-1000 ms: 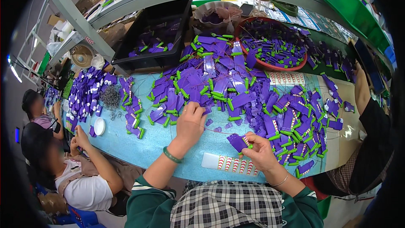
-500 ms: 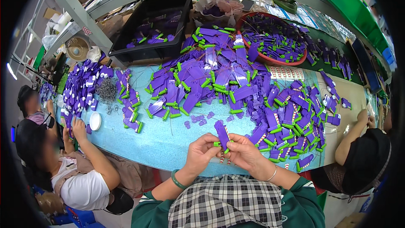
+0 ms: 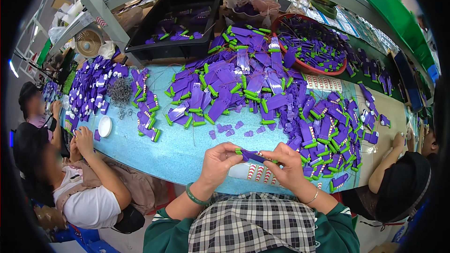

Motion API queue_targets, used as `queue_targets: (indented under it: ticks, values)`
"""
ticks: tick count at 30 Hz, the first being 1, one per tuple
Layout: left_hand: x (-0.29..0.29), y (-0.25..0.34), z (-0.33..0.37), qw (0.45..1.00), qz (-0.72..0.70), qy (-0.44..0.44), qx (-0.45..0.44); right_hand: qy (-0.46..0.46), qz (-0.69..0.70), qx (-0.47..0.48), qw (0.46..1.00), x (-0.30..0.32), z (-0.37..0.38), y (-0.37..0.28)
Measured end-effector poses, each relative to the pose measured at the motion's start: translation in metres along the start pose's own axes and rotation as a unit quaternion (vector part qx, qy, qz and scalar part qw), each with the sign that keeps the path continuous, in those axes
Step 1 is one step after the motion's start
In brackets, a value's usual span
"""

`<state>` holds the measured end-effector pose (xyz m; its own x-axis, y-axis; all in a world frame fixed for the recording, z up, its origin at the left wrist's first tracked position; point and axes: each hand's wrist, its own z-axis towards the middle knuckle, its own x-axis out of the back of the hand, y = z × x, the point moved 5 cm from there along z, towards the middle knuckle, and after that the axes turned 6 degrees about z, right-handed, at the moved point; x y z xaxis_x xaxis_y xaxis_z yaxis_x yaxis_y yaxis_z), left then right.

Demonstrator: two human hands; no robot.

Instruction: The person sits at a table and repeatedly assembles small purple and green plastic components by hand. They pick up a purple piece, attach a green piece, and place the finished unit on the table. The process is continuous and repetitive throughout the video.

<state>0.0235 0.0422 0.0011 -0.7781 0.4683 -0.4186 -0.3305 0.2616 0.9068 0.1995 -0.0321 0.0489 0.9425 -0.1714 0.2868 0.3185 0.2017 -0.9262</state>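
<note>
Head view, lower centre: I see left hand [image 3: 216,164] and right hand [image 3: 287,167] pinching a purple piece [image 3: 254,157] that slackened grip could drop.

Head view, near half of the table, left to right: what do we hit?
White round dish → narrow column of purple-and-green pieces → left hand → held piece → right hand → larger purple-and-green pile → a co-worker's hand. Left out: striped sticker sheet, overlapped by the hands.

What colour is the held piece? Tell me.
The held piece is mainly purple, with some green; head view.
</note>
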Motion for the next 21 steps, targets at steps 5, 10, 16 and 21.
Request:
queue_targets:
  ticks: [5,10,16,21]
  values:
    - [-0.002,0.001,-0.007,0.995,0.062,0.009,0.074,-0.121,-0.008,-0.056,0.991,0.009,0.013,0.006]
    - [-0.019,0.002,-0.014,0.977,0.192,-0.041,0.083,-0.187,0.052,-0.126,0.973,-0.004,0.008,0.015]
    - [-0.020,-0.005,-0.008,0.994,0.050,-0.030,0.090,-0.028,0.297,-0.146,0.943,-0.027,-0.004,0.021]
    - [-0.025,0.031,-0.012,0.957,0.272,-0.093,-0.028,-0.204,-0.151,0.119,0.960,0.001,0.019,-0.007]
